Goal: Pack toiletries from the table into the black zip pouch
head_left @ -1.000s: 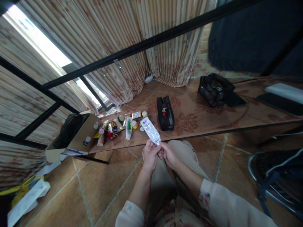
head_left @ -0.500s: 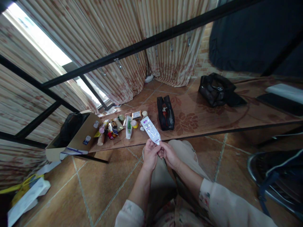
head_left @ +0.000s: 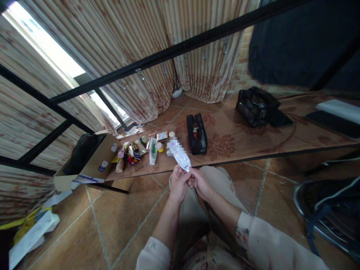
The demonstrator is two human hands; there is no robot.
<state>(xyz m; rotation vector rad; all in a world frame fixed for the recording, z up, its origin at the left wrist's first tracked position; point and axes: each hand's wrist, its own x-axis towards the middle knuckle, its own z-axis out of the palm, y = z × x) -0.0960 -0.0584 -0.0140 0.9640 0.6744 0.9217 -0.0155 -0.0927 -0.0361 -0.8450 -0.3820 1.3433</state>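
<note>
A white squeeze tube with purple print [head_left: 183, 160] points away from me above the near edge of the bench, its upper part blurred out. My left hand [head_left: 178, 184] is closed around its near, narrow end. Closed fingers of my right hand [head_left: 203, 186] meet that same end from the other side; whether a cap is between them is hidden. Just beyond the tube stands an open black mesh pouch [head_left: 200, 148] with something red inside. To the left lie a green-and-white tube [head_left: 153, 152] and a small yellow-and-white jar [head_left: 159, 147].
Several bottles and packets [head_left: 134, 152] crowd the bench's left part beside a cardboard box [head_left: 97, 161] holding black material. Further right sit a black mesh bag [head_left: 254, 108] and a dark flat case [head_left: 334, 123]. A black rail [head_left: 180, 48] crosses above; a dark stool [head_left: 332, 217] stands right.
</note>
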